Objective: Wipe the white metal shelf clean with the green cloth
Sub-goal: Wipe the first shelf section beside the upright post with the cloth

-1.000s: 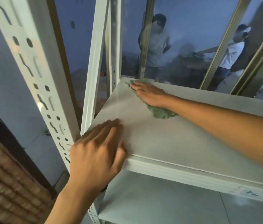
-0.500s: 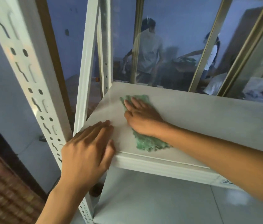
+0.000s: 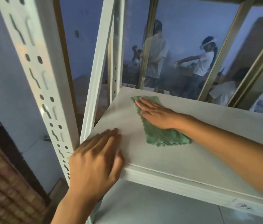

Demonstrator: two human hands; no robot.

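The white metal shelf (image 3: 172,157) fills the middle of the head view, its top board running from the near left corner to the right. A green cloth (image 3: 161,136) lies flat on the board, towards its far left part. My right hand (image 3: 156,113) presses flat on the cloth with fingers stretched out, pointing left. My left hand (image 3: 95,164) rests palm down on the shelf's near left corner, fingers spread over the front edge, holding nothing.
A perforated white upright (image 3: 43,88) stands at the near left, a second white post (image 3: 98,68) behind it. A lower shelf board (image 3: 151,206) lies beneath. Glass panes in gold frames (image 3: 218,54) back the shelf, and people show in or through them. A brick wall (image 3: 1,183) is lower left.
My right hand slid the cloth from the far left corner towards the front edge, then back out to the middle-left of the board. My left hand stayed on the corner.
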